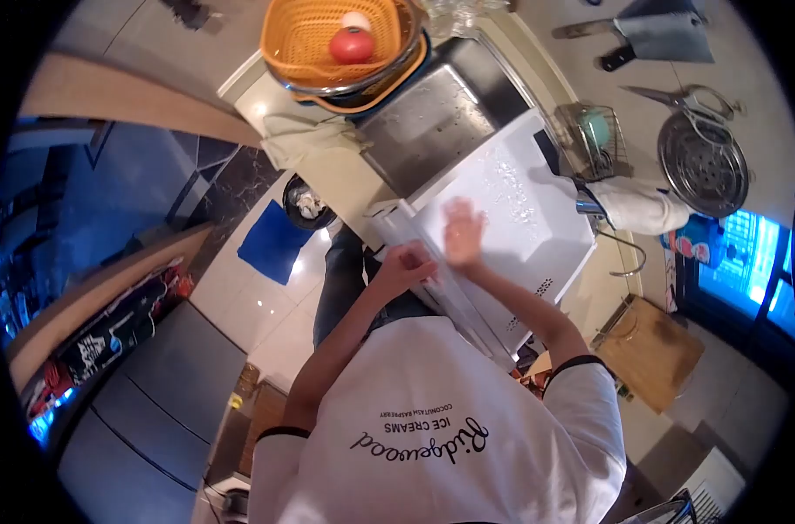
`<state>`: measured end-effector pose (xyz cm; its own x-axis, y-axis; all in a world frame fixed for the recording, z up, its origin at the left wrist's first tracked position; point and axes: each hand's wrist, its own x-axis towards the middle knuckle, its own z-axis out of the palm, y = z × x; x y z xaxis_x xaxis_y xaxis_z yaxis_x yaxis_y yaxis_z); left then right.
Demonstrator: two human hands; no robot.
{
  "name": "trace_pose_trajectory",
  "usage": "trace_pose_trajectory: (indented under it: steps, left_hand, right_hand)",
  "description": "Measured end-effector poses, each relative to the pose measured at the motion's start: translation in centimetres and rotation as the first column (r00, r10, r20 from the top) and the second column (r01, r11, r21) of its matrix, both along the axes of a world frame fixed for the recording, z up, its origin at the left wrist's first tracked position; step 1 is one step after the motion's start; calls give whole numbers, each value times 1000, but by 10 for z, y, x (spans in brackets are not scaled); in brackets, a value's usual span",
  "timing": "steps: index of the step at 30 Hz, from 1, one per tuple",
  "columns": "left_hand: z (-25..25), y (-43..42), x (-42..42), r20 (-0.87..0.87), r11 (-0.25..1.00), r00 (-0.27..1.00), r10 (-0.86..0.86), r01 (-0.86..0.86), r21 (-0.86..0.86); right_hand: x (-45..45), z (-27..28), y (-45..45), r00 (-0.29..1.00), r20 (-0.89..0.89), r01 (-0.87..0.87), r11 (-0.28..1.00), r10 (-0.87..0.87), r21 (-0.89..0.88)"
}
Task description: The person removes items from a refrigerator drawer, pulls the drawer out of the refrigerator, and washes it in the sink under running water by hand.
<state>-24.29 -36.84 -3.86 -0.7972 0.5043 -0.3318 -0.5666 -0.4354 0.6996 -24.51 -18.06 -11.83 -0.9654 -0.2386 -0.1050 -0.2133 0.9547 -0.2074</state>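
Observation:
A white plastic drawer [550,229], like one from a fridge, lies tilted across the sink edge and counter in front of me. Water drops and wet streaks show on its inner surface. My left hand [405,267] has its fingers curled at the drawer's near rim. Just to the right, my right hand [464,232] is over the inside of the drawer, fingers stretched out and blurred by motion. Whether its palm touches the surface I cannot tell. Behind the drawer is the wet steel sink [428,109].
An orange basket [297,44] holding a tomato [352,45] stands beyond the sink. A pale cloth [310,140] hangs at the counter edge. Knives [668,39], scissors [690,100] and a strainer [703,166] hang on the wall. A dark bin [307,203] stands on the floor.

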Motion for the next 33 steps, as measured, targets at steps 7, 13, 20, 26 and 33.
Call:
trace_pose_trajectory:
  steps: [7, 13, 20, 26, 33]
  left_hand:
    - [-5, -7, 4, -13, 998, 998, -60, 60, -16]
    - [-8, -8, 5, -131, 1000, 991, 1, 2, 16]
    - [-2, -4, 2, -60, 999, 998, -15, 17, 41]
    - [-3, -6, 4, -58, 999, 998, -25, 28, 45]
    - [-1, -1, 5, -50, 996, 999, -5, 9, 86]
  right_hand:
    - [-11, 1, -54, 866, 167, -372, 830, 471, -416]
    - [3, -40, -50, 918, 186, -163, 761, 350, -628]
    - [27, -38, -27, 774, 618, 420, 617, 139, -665]
    - [26, -24, -21, 605, 764, 560, 563, 223, -608]
    - [24, -26, -34, 533, 805, 625, 521, 259, -581]
